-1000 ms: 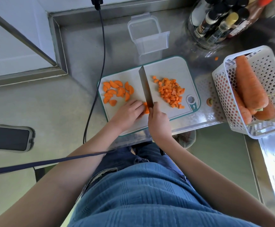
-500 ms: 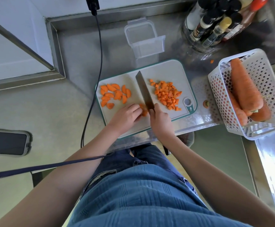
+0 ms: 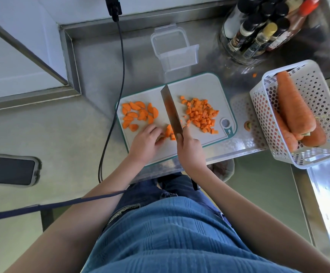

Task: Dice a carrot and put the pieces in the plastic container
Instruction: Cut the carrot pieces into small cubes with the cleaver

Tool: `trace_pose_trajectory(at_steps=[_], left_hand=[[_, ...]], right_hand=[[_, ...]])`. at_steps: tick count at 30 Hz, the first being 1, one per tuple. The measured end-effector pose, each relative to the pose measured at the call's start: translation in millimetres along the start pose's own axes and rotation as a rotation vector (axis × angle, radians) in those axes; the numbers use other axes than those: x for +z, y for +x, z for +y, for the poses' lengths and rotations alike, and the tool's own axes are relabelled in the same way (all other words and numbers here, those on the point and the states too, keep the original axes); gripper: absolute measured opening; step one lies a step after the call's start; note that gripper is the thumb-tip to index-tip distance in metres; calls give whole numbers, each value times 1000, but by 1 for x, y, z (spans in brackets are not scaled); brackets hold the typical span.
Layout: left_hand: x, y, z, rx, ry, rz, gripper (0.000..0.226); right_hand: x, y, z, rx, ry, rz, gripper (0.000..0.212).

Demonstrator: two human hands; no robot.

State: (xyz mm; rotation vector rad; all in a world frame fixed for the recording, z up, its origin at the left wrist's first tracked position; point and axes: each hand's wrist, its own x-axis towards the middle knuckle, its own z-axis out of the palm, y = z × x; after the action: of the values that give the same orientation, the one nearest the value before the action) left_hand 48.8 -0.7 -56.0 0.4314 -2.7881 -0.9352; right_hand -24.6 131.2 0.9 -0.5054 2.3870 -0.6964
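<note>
A white cutting board (image 3: 205,87) with a teal rim lies on the steel counter. Half-moon carrot slices (image 3: 138,114) sit on its left side, and a heap of diced carrot (image 3: 200,115) on its right. My right hand (image 3: 189,148) grips the handle of a cleaver (image 3: 171,111), whose blade stands on the board between the two heaps. My left hand (image 3: 147,141) holds down a few carrot pieces (image 3: 170,132) with curled fingertips, just left of the blade. The clear plastic container (image 3: 175,48) stands open and empty behind the board.
A white perforated basket (image 3: 317,107) with whole carrots sits at the right. A glass jar of bottles (image 3: 258,32) stands at the back right. A black cable (image 3: 118,83) hangs down left of the board. A dark phone (image 3: 8,170) lies at far left.
The left hand has drawn back a little from the blade, uncovering cut carrot pieces beside it. The cleaver stays at about the same spot on the board.
</note>
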Motion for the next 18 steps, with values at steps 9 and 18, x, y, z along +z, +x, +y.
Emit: trace_pose_trajectory(at_steps=[9,18], left_hand=[[4,6,16,-64,-29,6,17],[2,12,24,-44,-109,32,18]], right_hand=[[3,-5,6,22,-55,-1,22],[2,-9,6,41,-40,35,19]])
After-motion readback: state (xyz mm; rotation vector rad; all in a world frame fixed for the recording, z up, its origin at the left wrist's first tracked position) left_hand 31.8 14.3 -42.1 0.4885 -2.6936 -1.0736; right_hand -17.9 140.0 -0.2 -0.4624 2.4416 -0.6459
